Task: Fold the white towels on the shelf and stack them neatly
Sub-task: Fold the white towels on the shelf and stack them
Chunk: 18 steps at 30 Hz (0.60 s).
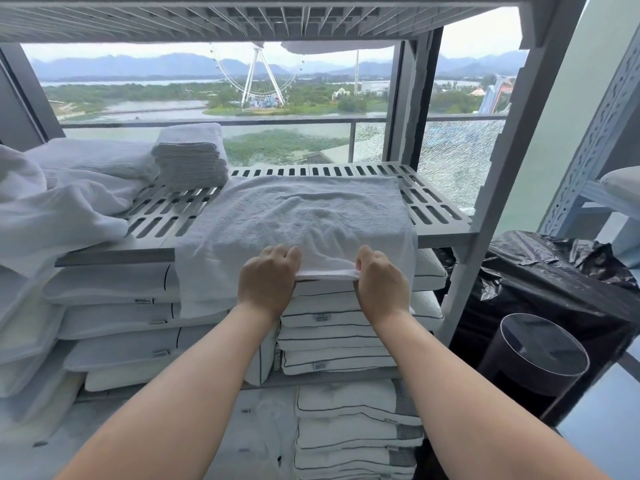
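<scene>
Fingers (289,253) pinch wht towel (311,209) hem, rumpled

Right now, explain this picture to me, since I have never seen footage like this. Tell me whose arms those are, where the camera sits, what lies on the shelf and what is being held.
There is no machine here. The two bare arms belong to a person, and the single picture comes from a wide-angle camera worn on that person's head, looking forward and down. The left hand and the right hand each pinch the near edge of a white towel. It is spread on a slatted grey shelf and hangs over its front. At the back left of the shelf stands a stack of folded towels. Further left lies a heap of loose white linen. The lower shelves hold stacked pillows. Behind the shelf is a window.
</scene>
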{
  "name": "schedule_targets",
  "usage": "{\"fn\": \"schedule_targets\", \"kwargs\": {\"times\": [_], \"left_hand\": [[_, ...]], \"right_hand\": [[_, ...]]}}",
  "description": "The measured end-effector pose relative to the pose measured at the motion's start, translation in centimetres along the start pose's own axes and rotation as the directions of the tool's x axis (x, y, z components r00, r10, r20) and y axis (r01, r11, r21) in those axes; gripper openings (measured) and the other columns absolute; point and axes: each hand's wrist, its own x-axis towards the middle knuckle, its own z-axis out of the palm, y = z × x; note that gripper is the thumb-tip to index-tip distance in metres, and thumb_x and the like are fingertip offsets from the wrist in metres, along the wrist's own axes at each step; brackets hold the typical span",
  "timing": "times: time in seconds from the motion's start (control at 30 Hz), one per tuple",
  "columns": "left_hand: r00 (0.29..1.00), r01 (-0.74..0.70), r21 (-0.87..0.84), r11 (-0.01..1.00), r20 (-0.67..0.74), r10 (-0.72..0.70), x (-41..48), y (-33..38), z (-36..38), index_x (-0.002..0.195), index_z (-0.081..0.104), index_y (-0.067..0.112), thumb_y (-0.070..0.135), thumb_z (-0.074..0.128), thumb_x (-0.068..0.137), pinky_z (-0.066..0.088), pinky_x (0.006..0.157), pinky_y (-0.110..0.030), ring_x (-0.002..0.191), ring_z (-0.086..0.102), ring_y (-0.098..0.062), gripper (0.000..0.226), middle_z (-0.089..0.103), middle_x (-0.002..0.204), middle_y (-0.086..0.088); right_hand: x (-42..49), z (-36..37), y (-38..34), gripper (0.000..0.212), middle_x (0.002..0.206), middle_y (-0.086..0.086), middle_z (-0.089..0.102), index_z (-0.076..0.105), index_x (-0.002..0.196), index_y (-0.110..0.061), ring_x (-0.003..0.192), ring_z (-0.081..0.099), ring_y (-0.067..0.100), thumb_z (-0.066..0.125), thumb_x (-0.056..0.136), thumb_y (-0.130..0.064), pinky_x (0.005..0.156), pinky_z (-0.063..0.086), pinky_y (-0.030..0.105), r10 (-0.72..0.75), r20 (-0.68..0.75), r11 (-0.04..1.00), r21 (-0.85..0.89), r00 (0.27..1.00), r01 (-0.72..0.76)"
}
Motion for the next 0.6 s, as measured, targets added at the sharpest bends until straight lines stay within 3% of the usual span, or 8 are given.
{"fn": "schedule_targets", "kwargs": {"times": [0.17,0.37,0.5,0.6], "left_hand": [[0.998,0.033,0.054,0.998,0.052,-0.036,-0.2,0.3,-0.5,0.089,0.05,0.019,0.005,0.053,0.087,0.038,0.052,-0.028,0.06,0.05,-0.021,0.013,0.052,0.072,0.004],[0.988,0.148,0.08,0.986,0.024,-0.15,-1.2,-1.1,-0.6,0.109,0.054,0.017,0.0,0.044,0.085,0.047,0.065,-0.033,0.088,0.058,-0.023,0.031,0.06,0.103,-0.004],[0.964,0.263,0.085,0.961,0.027,-0.266,-1.7,-1.6,-0.7,0.109,0.054,0.016,0.004,0.046,0.087,0.041,0.06,-0.032,0.087,0.056,-0.024,0.027,0.06,0.099,-0.005],[0.964,0.262,0.115,0.958,0.023,-0.266,-1.8,-1.6,-0.9,0.104,0.057,0.014,0.001,0.046,0.087,0.039,0.057,-0.032,0.081,0.059,-0.024,0.024,0.06,0.092,-0.004]], "right_hand": [[-0.3,0.0,0.4,0.022,0.078,0.003,0.053,0.047,0.093,-0.013,0.057,0.051,0.023,0.039,0.089,0.007,0.05,0.034,0.027,0.036,0.001,0.999,-0.008,0.999,-0.036],[-0.6,-0.6,0.7,0.027,0.089,0.004,0.06,0.059,0.096,-0.015,0.07,0.054,0.024,0.043,0.087,0.004,0.055,0.037,0.028,0.012,-0.027,0.999,-0.035,1.0,-0.013],[-0.8,-0.7,0.9,0.033,0.099,0.004,0.066,0.066,0.109,-0.015,0.093,0.06,0.025,0.042,0.09,0.0,0.079,0.048,0.035,0.011,-0.019,0.999,-0.05,1.0,-0.012],[-0.9,-0.6,0.9,0.037,0.101,0.006,0.064,0.065,0.114,-0.013,0.093,0.061,0.026,0.04,0.092,0.002,0.074,0.049,0.034,0.029,-0.027,1.0,-0.003,0.999,-0.029]]}}
